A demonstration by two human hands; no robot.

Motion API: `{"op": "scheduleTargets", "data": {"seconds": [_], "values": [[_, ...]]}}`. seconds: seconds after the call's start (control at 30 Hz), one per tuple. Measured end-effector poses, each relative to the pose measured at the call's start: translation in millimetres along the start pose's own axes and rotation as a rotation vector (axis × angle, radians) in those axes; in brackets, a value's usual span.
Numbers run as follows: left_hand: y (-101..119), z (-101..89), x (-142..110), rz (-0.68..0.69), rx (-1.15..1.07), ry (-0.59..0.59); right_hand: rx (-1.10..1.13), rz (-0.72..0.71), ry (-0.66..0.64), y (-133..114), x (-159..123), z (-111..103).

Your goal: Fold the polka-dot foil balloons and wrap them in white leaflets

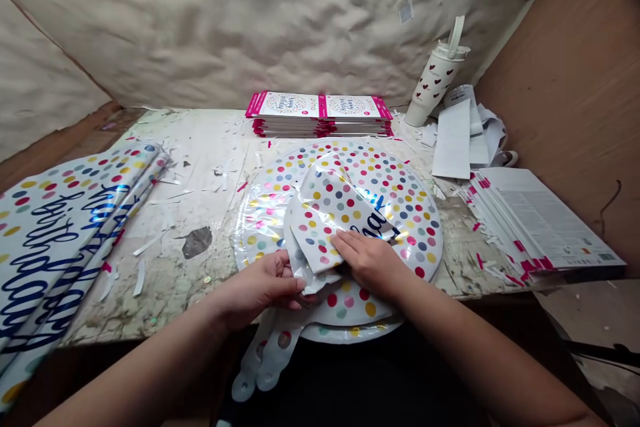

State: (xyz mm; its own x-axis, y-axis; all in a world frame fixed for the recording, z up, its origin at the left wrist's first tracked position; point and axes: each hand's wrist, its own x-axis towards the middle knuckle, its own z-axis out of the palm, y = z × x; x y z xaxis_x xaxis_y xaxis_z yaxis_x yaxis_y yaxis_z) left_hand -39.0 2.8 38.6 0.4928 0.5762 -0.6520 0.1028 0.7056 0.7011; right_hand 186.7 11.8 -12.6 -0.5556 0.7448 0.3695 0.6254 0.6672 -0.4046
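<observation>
A stack of round foil balloons, white with coloured dots and blue lettering, lies flat on the table in front of me. The top balloon is partly folded over toward me. My left hand pinches the folded balloon's lower left edge. My right hand lies flat on the fold, fingers pressed together, holding it down. The balloons' necks hang over the table's front edge.
A pile of folded dotted balloons lies at the left. Pink-edged packaging cards are stacked at the back, more printed cards at the right. A heart-patterned tumbler and paper strips stand back right. Paper scraps litter the worn tabletop.
</observation>
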Motion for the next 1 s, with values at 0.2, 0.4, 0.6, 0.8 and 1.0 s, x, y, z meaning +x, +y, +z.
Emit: {"op": "scheduleTargets", "data": {"seconds": [0.2, 0.4, 0.6, 0.8, 1.0], "values": [[9, -27.8, -13, 0.043, 0.394, 0.163, 0.288, 0.456, 0.663, 48, 4, -23], [60, -20.6, 19, 0.812, 1.382, 0.883, 0.893, 0.947, 1.263, 93, 6, -35], [77, 9.2, 127, 0.717, 1.719, 0.306, 1.072, 1.011, 1.151, 111, -1, -30], [61, 29.2, 126, 0.676, 1.722, 0.234, 1.173, 1.025, 1.008, 127, -9, -40], [7, 68.6, 99, 0.78, 1.691, 0.004, 1.139, 0.976, 0.962, 129, -4, -50]]}}
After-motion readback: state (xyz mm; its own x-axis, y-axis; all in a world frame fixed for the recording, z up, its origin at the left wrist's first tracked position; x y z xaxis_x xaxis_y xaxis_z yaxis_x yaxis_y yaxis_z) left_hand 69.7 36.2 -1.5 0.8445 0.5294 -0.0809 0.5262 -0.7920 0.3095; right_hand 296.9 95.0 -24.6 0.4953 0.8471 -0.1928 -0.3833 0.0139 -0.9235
